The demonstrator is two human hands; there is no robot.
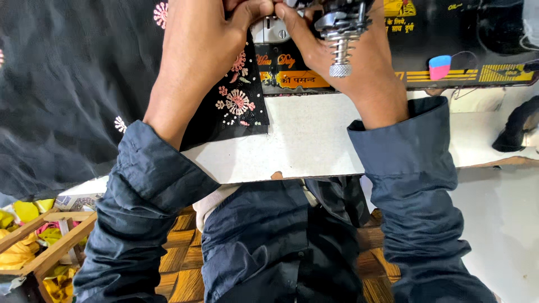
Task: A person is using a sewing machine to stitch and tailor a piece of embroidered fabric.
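My left hand (196, 50) lies flat on the black embroidered cloth (238, 106), pinning it to the table (309, 146) at the sewing machine (337, 33). Both hands' fingers (252, 10) are pinched together near the needle; exact grasp hidden. Right hand (359, 67) opposite. Wooden crate (56, 247) below holds yellow scraps (17, 252).

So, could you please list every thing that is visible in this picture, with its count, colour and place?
black embroidered fabric with pink and white flowers: one, black, spread over the table's left, reaching under the left hand
black sewing machine with yellow markings: one, top edge, centre to right
metal spring knob: one, silver, on the machine, in front of the right hand
pink and blue chalk block: one, on the machine, right
white table top: one, centre
wooden frame with yellow cloth scraps: one, lower left
left hand: fingers pinching at the needle area
right hand: fingers meeting the left's
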